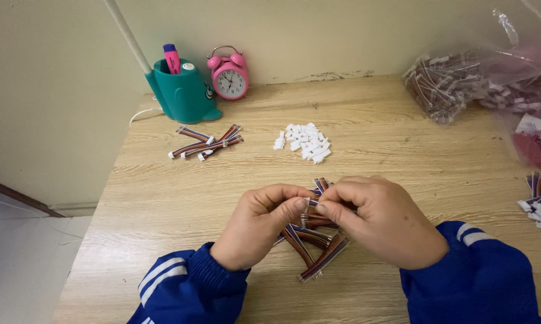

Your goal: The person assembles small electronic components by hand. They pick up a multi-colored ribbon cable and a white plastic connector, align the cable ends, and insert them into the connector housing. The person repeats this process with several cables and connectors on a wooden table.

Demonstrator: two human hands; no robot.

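You have one short ribbon cable (316, 193) pinched between both hands, just above a loose pile of the same multicoloured cables (315, 246) at the near middle of the wooden table (402, 156). Your left hand (258, 225) is closed narrow, thumb and forefinger meeting at the cable's end. Your right hand (378, 219) is curled the same way, fingertips touching the left's. Both wrists angle inward in blue sleeves. Farther back lie white connectors (304, 143) and finished cables (206, 143).
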